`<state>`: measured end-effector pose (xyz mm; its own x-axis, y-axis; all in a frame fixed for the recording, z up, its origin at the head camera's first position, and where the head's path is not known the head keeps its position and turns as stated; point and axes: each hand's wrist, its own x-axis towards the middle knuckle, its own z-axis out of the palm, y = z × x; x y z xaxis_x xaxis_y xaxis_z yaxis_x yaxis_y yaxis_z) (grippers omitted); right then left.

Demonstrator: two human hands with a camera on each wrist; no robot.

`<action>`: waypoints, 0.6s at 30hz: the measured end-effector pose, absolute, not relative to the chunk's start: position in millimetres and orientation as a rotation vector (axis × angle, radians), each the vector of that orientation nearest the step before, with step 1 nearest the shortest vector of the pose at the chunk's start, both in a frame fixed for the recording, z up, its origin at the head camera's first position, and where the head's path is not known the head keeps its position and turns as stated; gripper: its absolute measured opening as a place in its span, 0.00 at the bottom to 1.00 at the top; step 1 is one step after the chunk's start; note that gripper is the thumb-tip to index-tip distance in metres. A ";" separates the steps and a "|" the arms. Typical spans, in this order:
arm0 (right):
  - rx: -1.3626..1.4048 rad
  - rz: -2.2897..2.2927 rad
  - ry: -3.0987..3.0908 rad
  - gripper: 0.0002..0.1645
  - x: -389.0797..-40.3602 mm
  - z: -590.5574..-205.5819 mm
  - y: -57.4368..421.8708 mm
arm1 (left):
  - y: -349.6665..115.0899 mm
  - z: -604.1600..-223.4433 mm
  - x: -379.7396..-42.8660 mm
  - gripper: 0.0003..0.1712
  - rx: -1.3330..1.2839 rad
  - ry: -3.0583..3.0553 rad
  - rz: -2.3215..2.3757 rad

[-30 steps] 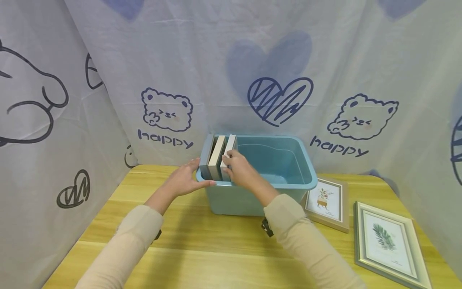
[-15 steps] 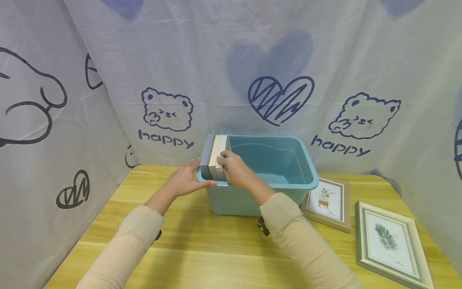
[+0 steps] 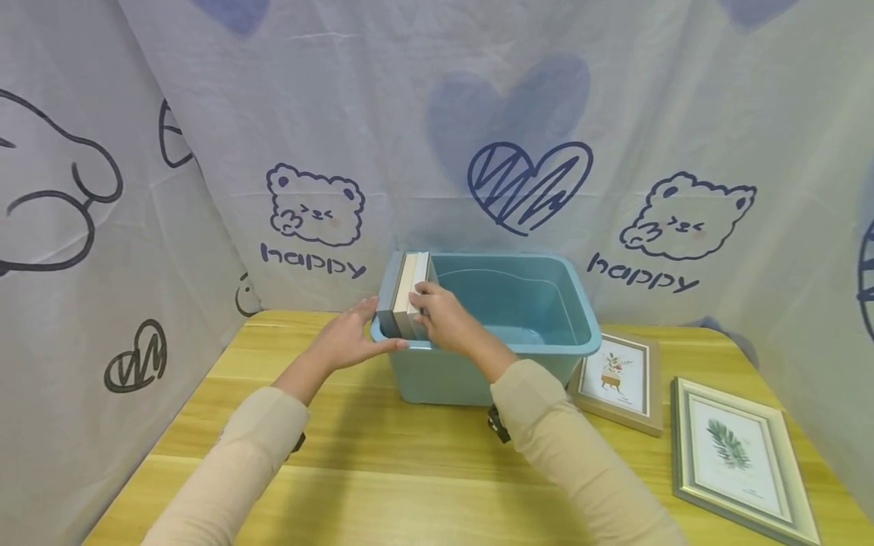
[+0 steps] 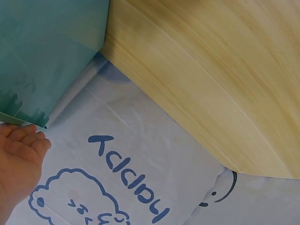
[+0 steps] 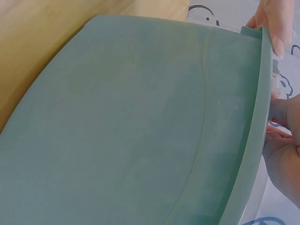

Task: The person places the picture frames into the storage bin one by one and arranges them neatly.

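Observation:
A blue-green plastic storage bin [image 3: 471, 377] stands on the table with several slim picture frames upright at its left end. The outermost is a grey-blue frame [image 3: 391, 292], then comes a cream-edged frame [image 3: 404, 282]. Against these leans a white-edged frame [image 3: 421, 267], pinched at its near top edge by my right hand [image 3: 451, 322]. My left hand [image 3: 344, 337] holds the bin's front left corner, thumb along the front rim. In the left wrist view its bent fingers [image 4: 28, 138] lie at the rim. The frames' lower parts are hidden inside the bin.
Right of the bin lie a brown picture frame [image 3: 617, 383] with a potted-plant print and a pale gold frame [image 3: 737, 455] with a leaf print. Behind the wooden table [image 3: 410, 470] hangs a white patterned curtain [image 3: 423, 114].
My right hand has moved the white-edged frame left, closing the gap to the cream-edged one. Over the last half second it stays there. My left hand has stayed on the bin's corner.

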<state>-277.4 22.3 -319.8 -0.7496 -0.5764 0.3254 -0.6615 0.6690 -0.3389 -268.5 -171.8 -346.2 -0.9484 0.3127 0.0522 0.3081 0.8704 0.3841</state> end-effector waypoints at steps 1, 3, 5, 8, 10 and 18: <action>1.009 0.663 -2.688 0.21 -277.9 -320.4 22.3 | -171.9 -346.5 -268.7 0.60 0.501 3.025 0.620; 1.009 0.669 -2.672 0.20 -279.0 -321.8 22.5 | -172.0 -347.1 -268.9 0.61 0.500 3.023 0.619; 1.007 0.671 -2.661 0.20 -280.5 -323.1 22.9 | -171.8 -347.2 -269.0 0.61 0.503 3.023 0.615; 1.005 0.679 -2.652 0.21 -282.7 -325.6 24.3 | -171.3 -346.7 -269.1 0.60 0.511 3.028 0.617; 0.999 0.686 -2.663 0.22 -283.2 -327.0 25.9 | -170.7 -346.3 -269.2 0.60 0.515 3.027 0.622; 0.916 0.843 -2.534 0.26 -275.8 -324.9 39.5 | -173.0 -345.5 -268.4 0.60 0.520 3.016 0.642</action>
<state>-275.8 39.5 -324.9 -0.7445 -0.4744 0.4698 -0.6613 0.6207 -0.4212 -268.4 -173.0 -345.5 -0.9446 0.3236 0.0547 0.3178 0.8604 0.3983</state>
